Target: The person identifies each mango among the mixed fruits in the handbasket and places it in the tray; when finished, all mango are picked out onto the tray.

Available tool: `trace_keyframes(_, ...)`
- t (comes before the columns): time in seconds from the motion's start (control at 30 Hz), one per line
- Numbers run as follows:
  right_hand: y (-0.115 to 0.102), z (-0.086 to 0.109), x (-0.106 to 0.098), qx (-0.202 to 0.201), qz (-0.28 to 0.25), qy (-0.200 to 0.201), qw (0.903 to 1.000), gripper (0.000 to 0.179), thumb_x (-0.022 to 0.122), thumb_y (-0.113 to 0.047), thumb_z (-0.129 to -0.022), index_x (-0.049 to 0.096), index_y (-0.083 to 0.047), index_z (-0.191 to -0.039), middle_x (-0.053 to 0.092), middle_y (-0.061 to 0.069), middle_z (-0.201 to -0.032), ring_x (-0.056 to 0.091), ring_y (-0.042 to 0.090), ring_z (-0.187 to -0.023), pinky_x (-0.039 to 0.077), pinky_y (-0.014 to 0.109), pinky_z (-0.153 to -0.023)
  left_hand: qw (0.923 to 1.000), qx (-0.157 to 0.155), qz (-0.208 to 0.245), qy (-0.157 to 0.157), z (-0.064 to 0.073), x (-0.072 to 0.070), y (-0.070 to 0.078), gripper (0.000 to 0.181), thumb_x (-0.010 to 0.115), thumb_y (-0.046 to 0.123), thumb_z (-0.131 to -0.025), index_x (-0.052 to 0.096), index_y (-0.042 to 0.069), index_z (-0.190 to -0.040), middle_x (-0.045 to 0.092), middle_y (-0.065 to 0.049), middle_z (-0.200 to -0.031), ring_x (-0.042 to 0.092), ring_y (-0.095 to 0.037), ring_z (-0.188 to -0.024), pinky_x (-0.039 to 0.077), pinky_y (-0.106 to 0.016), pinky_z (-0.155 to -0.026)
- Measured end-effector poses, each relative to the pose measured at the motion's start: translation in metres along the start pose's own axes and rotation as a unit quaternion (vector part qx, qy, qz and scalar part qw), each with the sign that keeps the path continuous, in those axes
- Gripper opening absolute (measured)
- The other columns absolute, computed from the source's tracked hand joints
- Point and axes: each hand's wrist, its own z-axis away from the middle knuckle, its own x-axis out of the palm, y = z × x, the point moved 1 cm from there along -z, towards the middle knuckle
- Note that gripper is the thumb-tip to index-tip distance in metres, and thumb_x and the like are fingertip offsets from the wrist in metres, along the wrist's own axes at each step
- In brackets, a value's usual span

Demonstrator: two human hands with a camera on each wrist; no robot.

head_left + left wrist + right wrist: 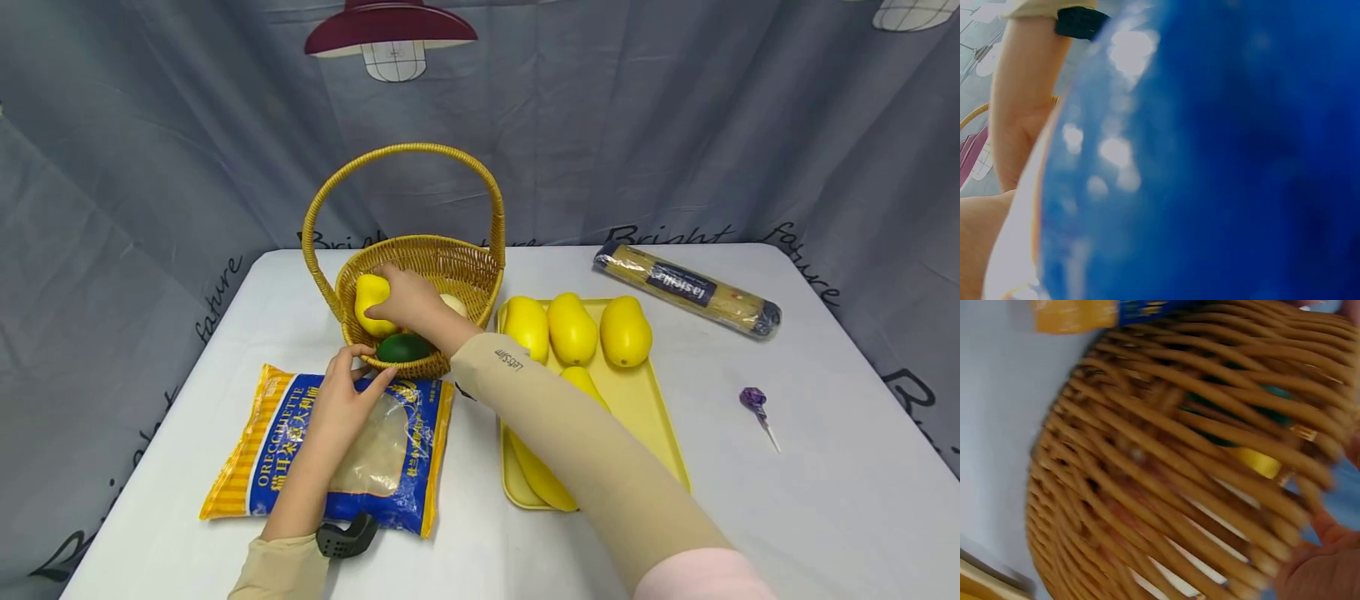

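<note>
A yellow mango [372,298] is at the left side inside the wicker basket [420,247]. My right hand [412,300] reaches over the rim and grips this mango, thumb and fingers on its right side. Below it lies a dark green avocado-like fruit [403,348], and a pale round item [453,306] shows partly behind my right wrist. With my left hand [348,392] I hold the basket's front rim between fingers and thumb. Under that forearm is a blue and orange bag of orecchiette [375,467], which fills most of the left wrist view.
A yellow tray [637,417] right of the basket carries several mangoes [573,329] and a long yellow fruit [543,477], partly under my right sleeve. A spaghetti pack [686,287] lies at the back right, a purple lollipop [753,398] nearer. The basket handle [405,148] arches high.
</note>
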Motion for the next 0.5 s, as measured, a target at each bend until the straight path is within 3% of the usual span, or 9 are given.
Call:
trace_keyframes(0.13,0.001,-0.005,0.01,0.016,0.041,0.006,0.999,0.073,0.071,-0.038,-0.087,0.036,-0.017,-0.148,0.051,0.008,-0.135,0.055,0.022,-0.114,0.048,0.036,-0.092,1.0,0.001,-0.001,0.001,0.0,0.0,0.0,0.06,0.06,0.054,-0.09,0.042,0.012,-0.129,0.037,-0.018,-0.143,0.054,-0.034,-0.121,0.044,-0.054,-0.095)
trace_keyframes(0.3,-0.007,-0.01,0.022,0.037,0.114,0.003,0.9928,0.075,0.068,-0.041,-0.088,0.032,-0.016,-0.149,0.055,0.009,-0.119,0.059,0.02,-0.094,0.052,0.031,-0.075,1.0,-0.001,-0.002,0.003,-0.001,0.0,0.0,0.057,0.061,0.052,-0.091,0.043,0.013,-0.128,0.039,-0.017,-0.141,0.055,-0.033,-0.121,0.042,-0.054,-0.097)
trace_keyframes(0.4,-0.011,-0.012,0.029,0.047,0.153,0.001,0.9871,0.075,0.064,-0.042,-0.09,0.028,-0.015,-0.151,0.056,0.009,-0.117,0.06,0.021,-0.094,0.053,0.032,-0.072,1.0,-0.003,-0.002,0.001,-0.001,0.0,0.0,0.056,0.061,0.05,-0.091,0.043,0.012,-0.128,0.038,-0.017,-0.141,0.054,-0.033,-0.121,0.041,-0.054,-0.099)
trace_keyframes(0.5,-0.009,-0.012,0.035,0.051,0.158,-0.003,0.9861,0.071,0.062,-0.041,-0.092,0.03,-0.012,-0.149,0.059,0.01,-0.115,0.061,0.023,-0.097,0.053,0.034,-0.073,1.0,-0.008,-0.002,-0.001,-0.001,0.001,0.0,0.055,0.06,0.049,-0.092,0.043,0.012,-0.129,0.037,-0.017,-0.143,0.053,-0.033,-0.122,0.04,-0.054,-0.099)
